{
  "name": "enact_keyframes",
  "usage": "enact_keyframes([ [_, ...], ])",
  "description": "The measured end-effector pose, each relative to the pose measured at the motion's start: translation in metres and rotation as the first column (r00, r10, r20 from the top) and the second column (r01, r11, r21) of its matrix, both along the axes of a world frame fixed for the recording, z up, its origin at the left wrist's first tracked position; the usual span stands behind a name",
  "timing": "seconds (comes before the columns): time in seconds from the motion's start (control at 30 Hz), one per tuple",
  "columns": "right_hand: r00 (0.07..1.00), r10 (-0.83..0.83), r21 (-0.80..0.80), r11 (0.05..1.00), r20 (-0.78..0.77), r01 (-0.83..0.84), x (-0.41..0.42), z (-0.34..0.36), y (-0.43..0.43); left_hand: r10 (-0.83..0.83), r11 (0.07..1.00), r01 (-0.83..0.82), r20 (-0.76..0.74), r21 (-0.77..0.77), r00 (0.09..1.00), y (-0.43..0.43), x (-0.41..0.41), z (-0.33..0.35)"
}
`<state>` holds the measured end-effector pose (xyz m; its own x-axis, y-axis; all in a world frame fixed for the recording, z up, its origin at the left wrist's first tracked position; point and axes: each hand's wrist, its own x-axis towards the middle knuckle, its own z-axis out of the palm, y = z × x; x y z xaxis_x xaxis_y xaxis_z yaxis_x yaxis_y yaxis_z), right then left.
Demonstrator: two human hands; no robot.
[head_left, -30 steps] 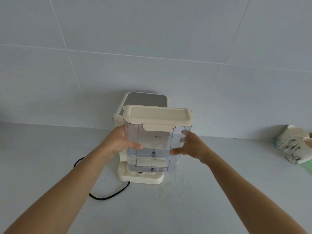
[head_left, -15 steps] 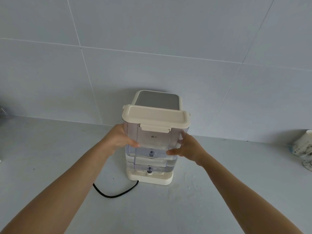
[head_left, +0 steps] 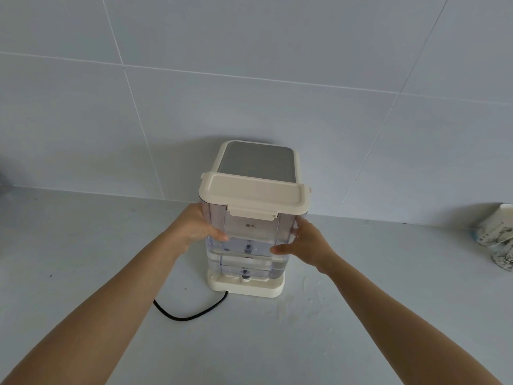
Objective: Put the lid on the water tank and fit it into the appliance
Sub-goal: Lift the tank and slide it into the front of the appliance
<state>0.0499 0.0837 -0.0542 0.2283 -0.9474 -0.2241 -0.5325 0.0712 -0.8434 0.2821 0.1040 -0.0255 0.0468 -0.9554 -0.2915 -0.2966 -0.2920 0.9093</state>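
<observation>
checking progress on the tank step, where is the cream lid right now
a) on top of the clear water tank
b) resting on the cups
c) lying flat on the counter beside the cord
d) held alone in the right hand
a: the cream lid sits on top of the clear water tank, which the left hand and right hand grip by its sides at the appliance.

A pale grey tiled wall [head_left: 249, 65] with thin white grout lines rises behind a light grey bench [head_left: 83, 245]. Soft, even light. Patterned cups [head_left: 497, 237] lie at the right edge; a black cord [head_left: 191, 315] curls across the bench.
</observation>
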Motion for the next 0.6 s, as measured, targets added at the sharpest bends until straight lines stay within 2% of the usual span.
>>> enact_keyframes([
  [0.33,1.0,-0.011,0.007,1.0,-0.014,0.011,0.003,-0.014,0.003,0.009,1.0,-0.008,-0.018,0.014,1.0,0.0,0.001,-0.017],
  [0.6,0.999,-0.036,-0.003,0.999,-0.038,0.036,0.004,-0.016,0.005,-0.01,1.0,0.009,0.04,0.025,0.999,-0.002,0.004,-0.025],
])
